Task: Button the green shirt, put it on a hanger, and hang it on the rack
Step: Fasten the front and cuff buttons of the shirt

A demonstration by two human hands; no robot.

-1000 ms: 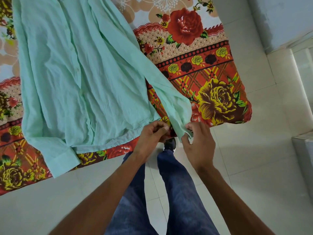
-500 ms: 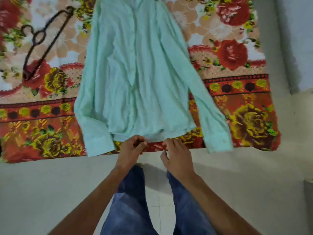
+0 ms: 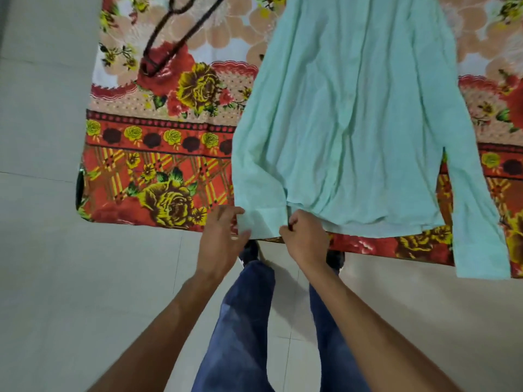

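The green shirt (image 3: 351, 131) lies flat, front up, on a floral bedsheet (image 3: 158, 154), hem toward me. Its left sleeve cuff (image 3: 263, 223) hangs at the sheet's near edge. My left hand (image 3: 222, 236) pinches the cuff's left edge between thumb and fingers. Fingers curled, my right hand (image 3: 304, 237) grips the cuff's right edge. The other sleeve (image 3: 478, 239) hangs over the near edge at the right. A dark hanger (image 3: 175, 35) lies on the sheet at the upper left, its top cut off by the frame. No rack is in view.
The sheet-covered bed ends at a near edge just beyond my hands. Pale floor tiles (image 3: 70, 278) spread to the left and below. My legs in blue jeans (image 3: 243, 329) and dark shoes stand close to the bed.
My view has swung right to left along the shirt. My hands let go of the right sleeve's cuff, passed along the hem, and now hold the left sleeve's cuff.
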